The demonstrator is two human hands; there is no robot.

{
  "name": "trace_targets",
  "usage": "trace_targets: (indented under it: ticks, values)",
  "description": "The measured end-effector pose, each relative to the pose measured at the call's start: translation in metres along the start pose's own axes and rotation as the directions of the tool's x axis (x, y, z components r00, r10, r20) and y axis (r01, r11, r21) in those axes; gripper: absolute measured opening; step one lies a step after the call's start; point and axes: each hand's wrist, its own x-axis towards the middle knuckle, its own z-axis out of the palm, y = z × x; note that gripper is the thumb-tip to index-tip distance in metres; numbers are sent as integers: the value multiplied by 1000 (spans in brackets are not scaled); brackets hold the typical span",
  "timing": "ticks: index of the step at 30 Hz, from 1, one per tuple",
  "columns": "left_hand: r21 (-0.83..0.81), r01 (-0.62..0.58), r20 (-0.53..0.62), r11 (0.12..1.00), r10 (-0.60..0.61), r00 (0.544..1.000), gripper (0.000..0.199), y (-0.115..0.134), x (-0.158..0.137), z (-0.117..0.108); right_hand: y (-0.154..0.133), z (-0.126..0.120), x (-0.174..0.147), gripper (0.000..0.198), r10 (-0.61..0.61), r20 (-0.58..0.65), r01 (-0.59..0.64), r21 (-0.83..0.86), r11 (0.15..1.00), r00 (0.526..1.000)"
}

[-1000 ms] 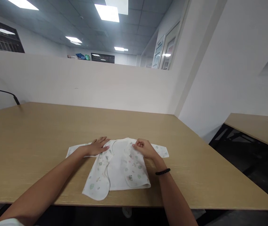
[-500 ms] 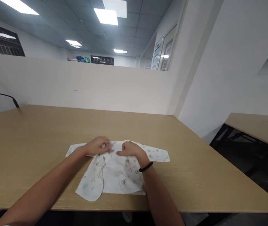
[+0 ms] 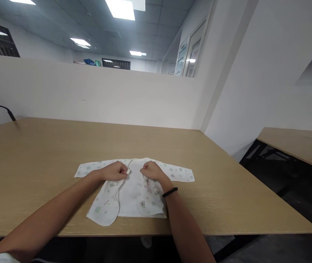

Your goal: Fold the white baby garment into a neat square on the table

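A small white baby shirt point(image 3: 130, 201) with a green and brown animal print lies spread on the wooden table, its sleeves stretched to both sides and its front open down the middle. My left hand point(image 3: 116, 171) is closed on the edge of the left front panel near the neckline. Opposite it, my right hand point(image 3: 151, 171) pinches the edge of the right front panel close to the collar. Between the hands the plain white inside of the back shows. A black beaded bracelet point(image 3: 170, 192) circles my right wrist.
The tabletop point(image 3: 48, 146) extends behind and beside the shirt, up to a low white partition point(image 3: 117, 98). A black cable point(image 3: 10, 114) is at the far left. On the right stands another table point(image 3: 295, 144) with dark legs.
Both hands have closed on the front edges near the neckline, drawing them slightly apart. The left sleeve shows more fully. The whole view has shifted a little.
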Motion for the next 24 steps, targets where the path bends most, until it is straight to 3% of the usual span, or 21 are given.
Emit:
trace_targets:
  ticks: [4, 8, 14, 17, 20, 24]
  values:
    - [-380, 76, -41, 922, -100, 994, 37, -2, 5, 5, 10, -8, 1, 17, 24, 71, -41, 246, 968, 997]
    - [-451, 39, -35, 892, -62, 997, 38, -5, 7, 16, 14, -13, 0, 20, -17, 120, -29, 374, 927, 993]
    - [3, -146, -157, 989, 145, 977, 35, -10, 7, 21, 15, -11, 2, 20, -55, 118, -12, 500, 866, 992]
    - [235, -191, -133, 953, 226, 965, 43, -11, 5, 25, 17, -10, 5, 19, -58, 96, -18, 650, 759, 994]
    - [423, -148, -87, 894, 203, 975, 50, -12, 1, 32, 20, -9, 7, 23, 5, 67, -54, 749, 660, 998]
    - [520, -121, -100, 846, 201, 975, 50, -13, 2, 38, 18, -2, 8, 23, 21, 85, -76, 724, 686, 996]
